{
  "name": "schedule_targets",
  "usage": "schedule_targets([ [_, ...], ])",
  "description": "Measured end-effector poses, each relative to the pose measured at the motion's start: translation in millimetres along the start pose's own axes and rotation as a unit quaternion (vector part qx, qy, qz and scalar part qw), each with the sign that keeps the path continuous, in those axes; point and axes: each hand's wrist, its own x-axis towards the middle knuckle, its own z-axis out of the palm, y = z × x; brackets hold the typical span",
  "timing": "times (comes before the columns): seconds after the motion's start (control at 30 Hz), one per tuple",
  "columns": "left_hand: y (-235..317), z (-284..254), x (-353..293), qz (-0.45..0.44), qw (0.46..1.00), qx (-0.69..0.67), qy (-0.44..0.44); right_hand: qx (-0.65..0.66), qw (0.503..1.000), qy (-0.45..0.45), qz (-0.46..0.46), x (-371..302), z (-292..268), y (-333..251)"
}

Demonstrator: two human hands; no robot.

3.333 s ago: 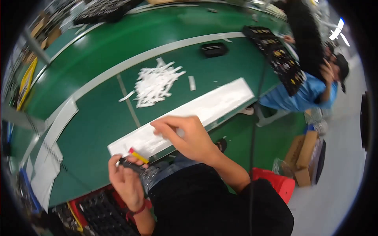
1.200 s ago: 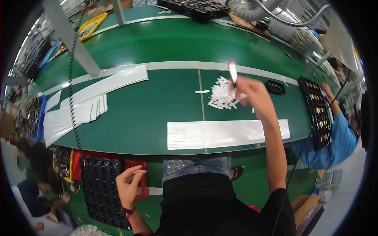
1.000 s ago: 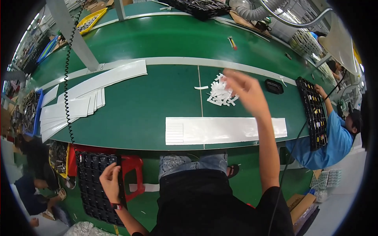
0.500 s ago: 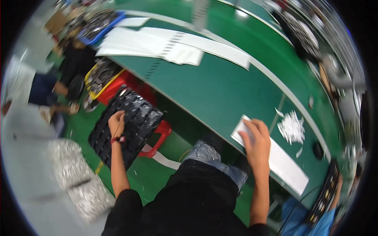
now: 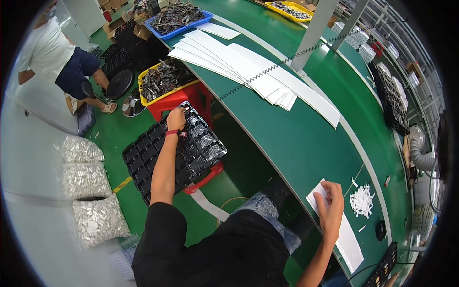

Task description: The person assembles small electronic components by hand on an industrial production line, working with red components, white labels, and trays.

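Observation:
My left hand is closed at the far edge of a black compartment tray. A small shiny bit shows by its fingertips, but what the fingers hold is hidden. Clear plastic film glints on the tray's right part, and the tray rests over a red stool. On the green table, my right hand hovers over or touches the near end of long white strips. Its thumb and curved fingers are apart, with no object visible between them. Beyond it lies a pile of small white slips.
Fanned white sheets cover the table's far part. A blue tray and a yellow bin hold dark metal parts. Bags of white pieces lie at left. A coiled cable crosses above the table. Another person stands far left.
The view has shifted. My left hand has moved across the tray to its far edge. My right hand remains by the white strips, its fingers more curled.

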Motion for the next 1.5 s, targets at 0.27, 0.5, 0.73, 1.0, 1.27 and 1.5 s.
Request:
schedule_targets([
  [0.27, -5.0, 29.9, 36.3, 0.029, 0.981, 0.163, -0.104, 0.006, 1.0, 0.023, 0.001, 0.1, 4.2, 3.0],
  [0.5, -22.6, 10.0, 43.8, 0.099, 0.974, 0.171, -0.11, 0.018, 1.0, 0.018, 0.011, -1.5, 7.3, 2.4],
  [0.73, 9.1, -73.8, 30.6, 0.018, 0.942, -0.316, -0.109, 0.025, 0.999, 0.022, 0.0, -2.2, 4.7, 6.8],
  [1.0, 116.0, -178.6, -53.8, 0.016, 0.794, -0.599, -0.098, 0.039, 0.999, 0.023, -0.021, 0.5, 6.7, 4.1],
  [1.27, 280.0, -205.3, -163.7, 0.001, 0.699, -0.663, -0.27, 0.031, 0.984, 0.135, -0.115, -16.5, 5.4, 5.6],
  [1.5, 368.7, -219.8, -216.2, 0.056, 0.681, -0.656, -0.32, 0.311, 0.948, 0.029, -0.056, -65.7, 4.7, -21.2],
])
